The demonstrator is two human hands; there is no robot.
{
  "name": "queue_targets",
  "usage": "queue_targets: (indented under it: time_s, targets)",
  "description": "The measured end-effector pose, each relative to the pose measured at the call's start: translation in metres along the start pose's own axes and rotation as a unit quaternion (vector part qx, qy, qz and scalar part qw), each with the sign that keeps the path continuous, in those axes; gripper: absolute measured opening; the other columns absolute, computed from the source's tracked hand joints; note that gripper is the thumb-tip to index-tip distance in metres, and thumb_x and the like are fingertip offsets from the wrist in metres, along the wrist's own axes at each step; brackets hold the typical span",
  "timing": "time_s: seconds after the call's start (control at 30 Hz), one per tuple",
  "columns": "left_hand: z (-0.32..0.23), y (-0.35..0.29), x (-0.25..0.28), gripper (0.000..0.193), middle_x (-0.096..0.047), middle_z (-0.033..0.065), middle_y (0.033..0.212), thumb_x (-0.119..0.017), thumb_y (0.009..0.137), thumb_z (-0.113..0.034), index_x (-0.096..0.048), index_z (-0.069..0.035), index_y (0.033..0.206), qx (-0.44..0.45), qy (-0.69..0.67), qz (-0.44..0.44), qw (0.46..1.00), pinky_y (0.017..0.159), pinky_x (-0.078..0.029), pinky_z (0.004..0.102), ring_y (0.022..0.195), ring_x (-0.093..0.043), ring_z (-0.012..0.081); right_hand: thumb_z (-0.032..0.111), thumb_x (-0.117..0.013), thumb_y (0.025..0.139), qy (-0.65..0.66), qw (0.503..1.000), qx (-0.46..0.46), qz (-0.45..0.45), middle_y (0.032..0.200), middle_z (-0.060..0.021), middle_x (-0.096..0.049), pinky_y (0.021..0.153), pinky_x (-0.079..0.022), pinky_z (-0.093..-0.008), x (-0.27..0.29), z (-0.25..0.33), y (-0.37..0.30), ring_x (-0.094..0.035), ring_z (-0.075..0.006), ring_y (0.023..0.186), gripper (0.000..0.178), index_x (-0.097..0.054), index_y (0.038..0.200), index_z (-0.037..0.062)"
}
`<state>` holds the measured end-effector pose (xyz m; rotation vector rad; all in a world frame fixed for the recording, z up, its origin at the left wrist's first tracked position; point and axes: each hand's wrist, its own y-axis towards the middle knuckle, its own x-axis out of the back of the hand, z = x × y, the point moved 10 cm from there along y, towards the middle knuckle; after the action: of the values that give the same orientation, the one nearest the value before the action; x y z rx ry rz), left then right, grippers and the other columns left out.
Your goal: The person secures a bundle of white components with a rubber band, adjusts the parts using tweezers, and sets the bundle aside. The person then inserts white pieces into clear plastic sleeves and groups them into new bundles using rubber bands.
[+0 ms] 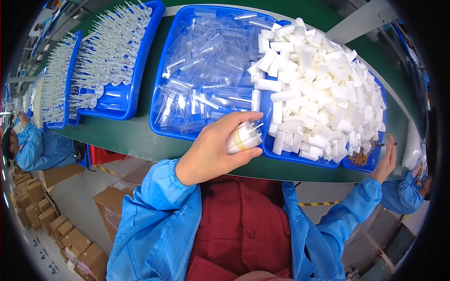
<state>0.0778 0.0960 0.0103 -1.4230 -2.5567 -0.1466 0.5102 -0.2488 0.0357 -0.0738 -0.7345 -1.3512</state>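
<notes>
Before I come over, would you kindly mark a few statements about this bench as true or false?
1. The left hand holds a white bundle with yellowish banding around it. True.
2. The heaped white pieces lie left of the clear plastic pieces. False: the heaped white pieces lie to their right.
3. The right hand is also gripping the white bundle. False: it is apart from it, near the small blue tray of loose bands.
4. Thin pale pieces sit in blue trays at the left. True.
5. The wearer's sleeves are red. False: the sleeves are blue.
</notes>
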Motion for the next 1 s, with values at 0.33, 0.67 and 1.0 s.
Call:
queue_targets:
  time_s: [0.33,0.67,1.0]
  targets:
    - [0.0,0.004,-0.005,0.06,-0.06,0.0113,0.128,-0.08,0.081,-0.009,-0.055,-0.004,0.136,0.024,-0.022,0.015,0.999,0.098,-0.046,0.031,0.114,-0.059,0.0188,0.028,-0.049,0.106,0.092,0.994,0.012,-0.064,0.104,-0.0033,-0.067,0.089,-0.045,-0.026,-0.018,0.098,-0.027,-0.059,-0.0106,0.098,0.039,-0.06,0.131,0.0007]
    - [-0.002,0.006,-0.001,0.055,-0.065,0.012,0.117,-0.078,0.082,-0.008,-0.055,-0.004,0.132,0.023,-0.049,-0.045,0.997,0.09,-0.052,0.0325,0.104,-0.064,0.0199,0.027,-0.046,0.106,0.153,0.895,-0.047,0.417,0.079,0.0033,-0.052,0.052,-0.028,-0.0191,-0.193,0.229,-0.136,-0.039,-0.0026,0.06,0.038,-0.064,0.127,0.0011]
    - [0.001,0.009,0.016,0.044,-0.066,0.0047,0.097,-0.077,0.08,0.002,-0.051,-0.005,0.115,0.009,-0.229,-0.173,0.958,0.079,-0.054,0.0252,0.091,-0.065,0.0103,0.007,-0.053,0.1,0.159,0.803,0.107,0.565,0.083,-0.0115,-0.059,0.069,-0.048,-0.0317,-0.244,0.272,-0.21,-0.059,-0.0206,0.073,0.028,-0.062,0.125,-0.0015]
